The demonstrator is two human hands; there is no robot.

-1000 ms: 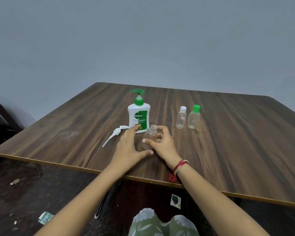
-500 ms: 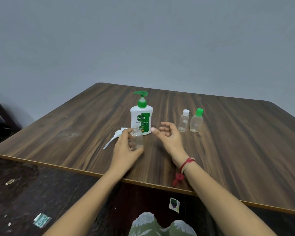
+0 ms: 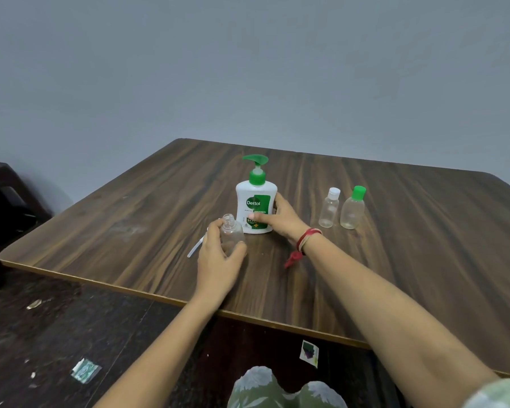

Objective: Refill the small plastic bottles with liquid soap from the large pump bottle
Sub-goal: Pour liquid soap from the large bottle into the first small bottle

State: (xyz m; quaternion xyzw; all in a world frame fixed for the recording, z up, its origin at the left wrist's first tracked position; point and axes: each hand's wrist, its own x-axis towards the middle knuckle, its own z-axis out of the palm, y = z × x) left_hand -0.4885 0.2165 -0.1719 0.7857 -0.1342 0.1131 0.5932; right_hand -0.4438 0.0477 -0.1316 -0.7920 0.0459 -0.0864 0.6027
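Small bottles are what you must fill, and one of them, the open bottle, is in your left hand. The fingers curl round its lower body and keep it upright, with the neck free, just beside the pump bottle. I think you hold it so near so that the soap can fall straight into the narrow mouth. Your right hand grips the pump bottle low on its side, thumb across the label, probably to steady it or turn its spout.

The open bottle is clear, has no cap and looks empty. Whether its bottom touches the desk I cannot tell. A white sprayer piece lies half hidden behind your left hand. The white-cap bottle and the green-cap bottle stand closed at the right, apart from your hands.
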